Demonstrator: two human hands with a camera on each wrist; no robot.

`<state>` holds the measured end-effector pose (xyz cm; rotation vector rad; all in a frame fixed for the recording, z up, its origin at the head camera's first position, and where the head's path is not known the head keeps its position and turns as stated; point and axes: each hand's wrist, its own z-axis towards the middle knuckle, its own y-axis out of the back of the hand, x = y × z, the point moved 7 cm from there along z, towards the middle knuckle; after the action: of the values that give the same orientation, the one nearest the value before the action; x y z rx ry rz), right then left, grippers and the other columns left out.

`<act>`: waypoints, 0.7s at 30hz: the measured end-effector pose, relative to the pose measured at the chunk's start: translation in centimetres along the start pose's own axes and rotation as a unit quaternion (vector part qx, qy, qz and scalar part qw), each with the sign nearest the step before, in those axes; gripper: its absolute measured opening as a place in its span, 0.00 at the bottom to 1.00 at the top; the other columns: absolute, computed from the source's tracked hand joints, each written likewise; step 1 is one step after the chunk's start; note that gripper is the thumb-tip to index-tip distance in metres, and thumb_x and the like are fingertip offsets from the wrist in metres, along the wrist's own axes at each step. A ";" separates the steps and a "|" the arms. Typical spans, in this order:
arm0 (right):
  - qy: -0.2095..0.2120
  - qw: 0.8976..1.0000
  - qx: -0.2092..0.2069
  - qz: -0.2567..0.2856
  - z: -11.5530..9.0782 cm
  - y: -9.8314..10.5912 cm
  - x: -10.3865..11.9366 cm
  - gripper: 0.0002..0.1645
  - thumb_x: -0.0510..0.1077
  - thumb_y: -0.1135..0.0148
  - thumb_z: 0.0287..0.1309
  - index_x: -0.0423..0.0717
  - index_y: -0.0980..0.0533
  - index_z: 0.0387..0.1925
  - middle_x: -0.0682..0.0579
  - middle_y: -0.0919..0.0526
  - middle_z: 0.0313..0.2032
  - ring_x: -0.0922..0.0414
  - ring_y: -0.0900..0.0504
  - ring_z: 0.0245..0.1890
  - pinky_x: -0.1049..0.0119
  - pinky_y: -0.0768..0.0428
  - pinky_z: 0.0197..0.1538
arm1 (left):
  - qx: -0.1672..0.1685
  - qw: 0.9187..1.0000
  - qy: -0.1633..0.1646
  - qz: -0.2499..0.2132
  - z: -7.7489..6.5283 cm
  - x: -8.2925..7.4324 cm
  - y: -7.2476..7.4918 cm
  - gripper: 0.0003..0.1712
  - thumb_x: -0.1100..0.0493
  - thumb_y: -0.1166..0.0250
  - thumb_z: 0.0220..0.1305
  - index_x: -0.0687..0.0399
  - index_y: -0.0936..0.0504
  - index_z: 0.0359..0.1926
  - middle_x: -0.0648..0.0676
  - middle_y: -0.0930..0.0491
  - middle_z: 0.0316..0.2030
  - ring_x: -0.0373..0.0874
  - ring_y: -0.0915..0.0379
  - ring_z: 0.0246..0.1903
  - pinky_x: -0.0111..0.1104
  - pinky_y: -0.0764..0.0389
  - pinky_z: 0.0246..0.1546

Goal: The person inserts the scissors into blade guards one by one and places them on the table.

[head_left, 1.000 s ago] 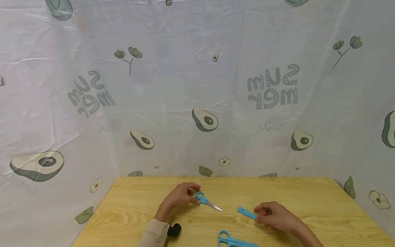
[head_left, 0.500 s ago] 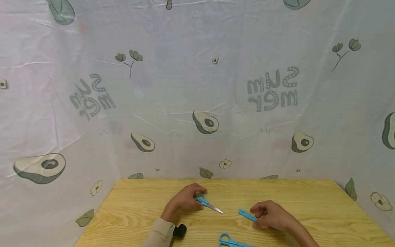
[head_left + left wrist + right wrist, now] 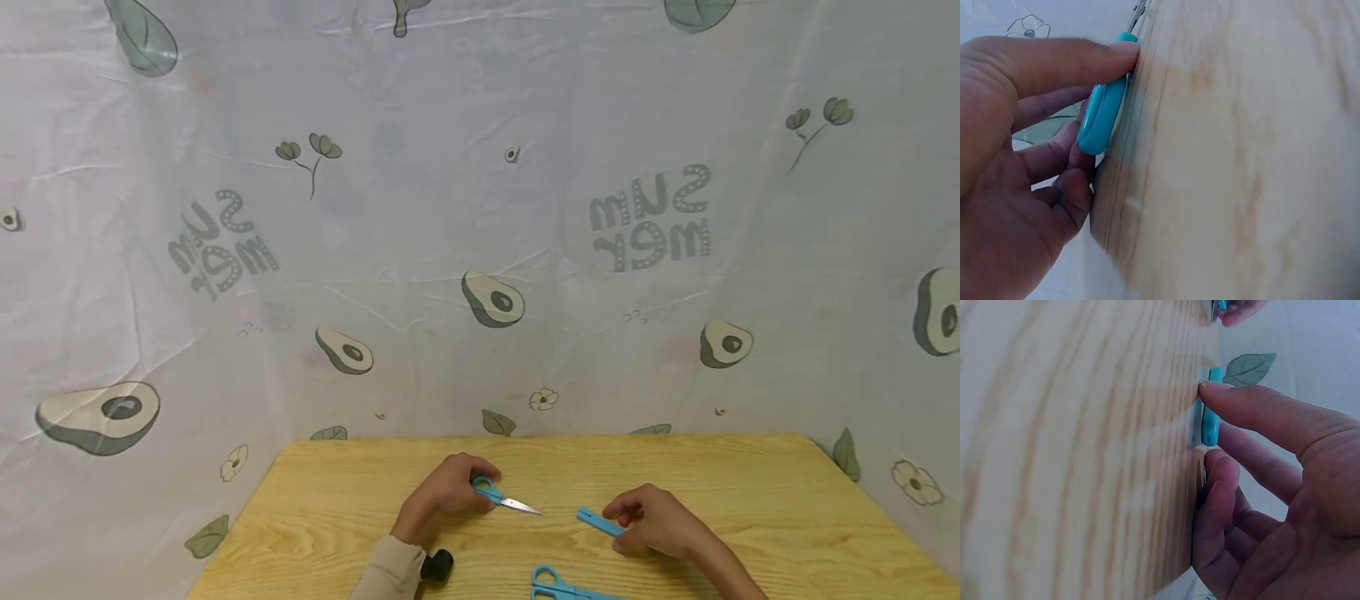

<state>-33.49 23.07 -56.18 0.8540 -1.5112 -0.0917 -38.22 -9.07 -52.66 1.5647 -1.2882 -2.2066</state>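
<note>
My left hand (image 3: 453, 487) pinches a small pair of scissors (image 3: 491, 493) by its light-blue handle, its bare metal blades pointing right. In the left wrist view the thumb lies along the blue handle (image 3: 1104, 115), with fingers behind it, close over the wood. To the right, my right hand (image 3: 660, 523) holds a narrow blue blade cover (image 3: 596, 520) between thumb and fingers, its slotted end facing the scissor tips across a gap. The right wrist view has the thumb on the cover (image 3: 1211, 428) near the tabletop. Nearer me lies another pair of blue-handled scissors (image 3: 551, 583), partly cut off by the frame.
The wood-grain table (image 3: 337, 533) reaches back to a white curtain (image 3: 420, 217) printed with avocados and leaves, which also hangs at both sides. A black device (image 3: 437, 566) sits at my left wrist, beside the beige sleeve (image 3: 390, 571).
My left hand has shifted slightly right and taken the handle further into its fingers, with the blades now lying flatter. The right hand has edged left along the cover. The head view has tilted a little.
</note>
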 end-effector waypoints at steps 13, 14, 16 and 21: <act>0.013 0.999 -0.045 -0.024 -2.2 -0.5 3.9 0.09 0.35 0.22 0.58 0.39 0.12 0.41 0.51 0.10 0.39 0.53 0.15 0.41 0.56 0.14 0.43 | -0.031 0.999 -0.001 -0.016 -0.9 1.1 0.6 0.21 0.59 0.19 0.62 0.54 0.11 0.56 0.49 0.12 0.44 0.34 0.21 0.37 0.31 0.19 0.42; 0.009 0.999 -0.047 -0.026 -2.3 -0.5 3.9 0.08 0.35 0.23 0.58 0.40 0.12 0.40 0.52 0.10 0.38 0.54 0.16 0.40 0.57 0.15 0.42 | -0.033 0.999 -0.002 -0.026 -1.0 1.2 0.7 0.20 0.60 0.19 0.62 0.55 0.11 0.55 0.49 0.12 0.43 0.33 0.22 0.37 0.30 0.19 0.41; 0.008 0.998 -0.049 -0.027 -2.3 -0.5 3.9 0.08 0.35 0.24 0.57 0.39 0.12 0.40 0.52 0.12 0.37 0.54 0.17 0.39 0.58 0.17 0.40 | -0.035 0.998 -0.003 -0.048 -1.1 1.3 0.8 0.19 0.60 0.21 0.64 0.57 0.10 0.54 0.50 0.12 0.42 0.33 0.21 0.35 0.29 0.18 0.38; 0.018 0.999 -0.046 -0.021 -2.5 -0.3 3.9 0.09 0.36 0.25 0.58 0.39 0.14 0.41 0.51 0.14 0.36 0.53 0.19 0.38 0.61 0.19 0.38 | -0.037 0.995 -0.001 -0.093 -1.6 1.3 1.0 0.16 0.63 0.23 0.66 0.62 0.11 0.53 0.55 0.11 0.38 0.35 0.20 0.32 0.29 0.16 0.31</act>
<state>-30.71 21.80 -52.67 0.8099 -1.4450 -0.1762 -37.83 -11.27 -53.03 1.7173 -1.0866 -2.3347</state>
